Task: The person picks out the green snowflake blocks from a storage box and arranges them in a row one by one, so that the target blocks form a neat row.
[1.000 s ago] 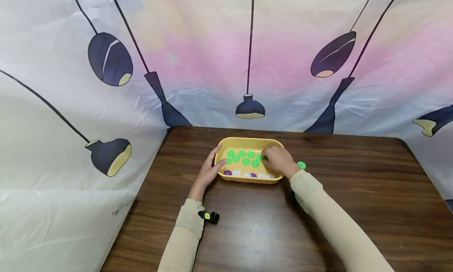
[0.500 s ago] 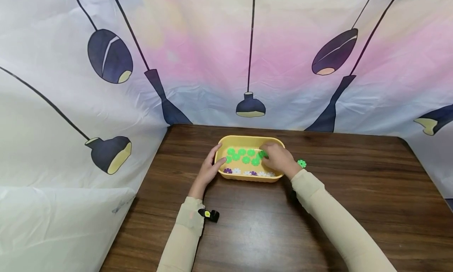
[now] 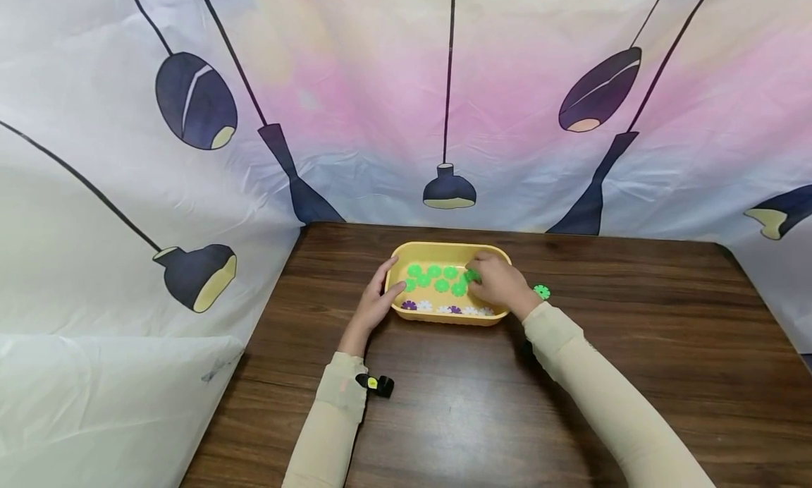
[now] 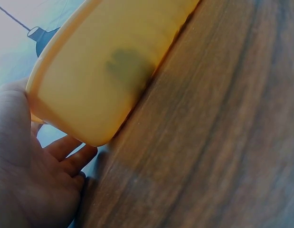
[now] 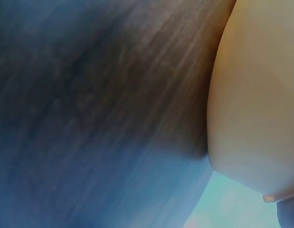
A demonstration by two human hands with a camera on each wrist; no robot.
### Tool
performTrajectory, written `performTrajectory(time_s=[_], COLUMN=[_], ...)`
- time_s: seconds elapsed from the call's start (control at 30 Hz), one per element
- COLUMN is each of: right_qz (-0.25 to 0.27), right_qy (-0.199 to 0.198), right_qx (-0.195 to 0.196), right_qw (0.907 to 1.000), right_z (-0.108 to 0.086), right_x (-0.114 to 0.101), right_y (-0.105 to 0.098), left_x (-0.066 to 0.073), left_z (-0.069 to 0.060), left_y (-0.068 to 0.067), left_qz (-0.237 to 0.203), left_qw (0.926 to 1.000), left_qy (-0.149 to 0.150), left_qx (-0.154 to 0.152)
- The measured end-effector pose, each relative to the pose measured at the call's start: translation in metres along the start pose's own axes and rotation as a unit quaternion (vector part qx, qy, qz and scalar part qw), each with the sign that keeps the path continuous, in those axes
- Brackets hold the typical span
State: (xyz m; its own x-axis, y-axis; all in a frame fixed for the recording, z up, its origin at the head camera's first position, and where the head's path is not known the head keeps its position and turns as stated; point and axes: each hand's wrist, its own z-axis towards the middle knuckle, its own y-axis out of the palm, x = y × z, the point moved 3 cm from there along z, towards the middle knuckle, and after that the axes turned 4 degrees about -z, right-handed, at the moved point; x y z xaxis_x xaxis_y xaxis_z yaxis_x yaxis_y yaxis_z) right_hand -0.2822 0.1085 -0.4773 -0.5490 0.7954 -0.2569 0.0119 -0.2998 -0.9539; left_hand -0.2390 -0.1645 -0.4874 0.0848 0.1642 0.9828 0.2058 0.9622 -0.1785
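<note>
A yellow plastic basin (image 3: 452, 249) stands on the table with several green flower-shaped plastic pieces (image 3: 442, 285) laid inside. My left hand (image 3: 374, 303) grips the basin's left end, thumb over the rim and fingers outside. The left wrist view shows those fingers against the basin's wall (image 4: 85, 76). Reaching over the right end, my right hand (image 3: 500, 283) pinches a green flower-shaped piece (image 3: 471, 276), its fingertips partly hidden. Only the basin's outer wall (image 5: 256, 95) shows clearly in the right wrist view.
Purple pieces (image 3: 409, 305) and white pieces (image 3: 424, 306) line the basin's near side. One green piece (image 3: 541, 292) lies on the brown wooden table (image 3: 438, 417), right of the basin. A printed cloth backdrop (image 3: 380, 86) hangs behind the table's far edge.
My right hand's fingertips have shifted slightly away from me inside the basin, and more of the green piece beside them shows. The left hand keeps its hold on the basin.
</note>
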Motion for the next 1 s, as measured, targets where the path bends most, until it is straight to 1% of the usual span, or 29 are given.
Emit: performTrajectory(time_s=[0.17,0.3,0.43,0.57,0.67,0.83,1.0], right_qz=[0.019,0.023,0.023,0.032,0.046,0.066,0.083], right_qy=[-0.025,-0.05,-0.061,-0.055,-0.05,-0.048,-0.028], right_qx=[0.02,0.032,0.027,0.012,0.009,0.022,0.013], right_qw=[0.9993,0.998,0.9975,0.9979,0.9976,0.9964,0.9961], right_z=[-0.001,-0.001,-0.003,-0.005,-0.009,-0.016,-0.027], right_x=[-0.001,-0.002,-0.004,-0.006,-0.006,0.002,0.011], right_y=[-0.002,-0.003,-0.008,-0.02,-0.029,-0.04,-0.048], left_x=[0.001,0.002,0.002,0.002,0.002,0.002,0.001], left_z=[0.0,0.0,0.0,0.0,0.0,0.0,0.0], left_y=[0.0,-0.001,-0.001,0.001,0.001,0.001,0.001], left_qz=[-0.002,0.003,0.003,0.002,0.002,-0.001,-0.001], left_qw=[1.0,1.0,1.0,1.0,0.9999,0.9998,0.9998], left_qy=[0.002,-0.001,-0.002,0.002,0.007,0.012,0.01], left_qx=[0.006,0.0,0.001,0.009,0.013,0.016,0.018])
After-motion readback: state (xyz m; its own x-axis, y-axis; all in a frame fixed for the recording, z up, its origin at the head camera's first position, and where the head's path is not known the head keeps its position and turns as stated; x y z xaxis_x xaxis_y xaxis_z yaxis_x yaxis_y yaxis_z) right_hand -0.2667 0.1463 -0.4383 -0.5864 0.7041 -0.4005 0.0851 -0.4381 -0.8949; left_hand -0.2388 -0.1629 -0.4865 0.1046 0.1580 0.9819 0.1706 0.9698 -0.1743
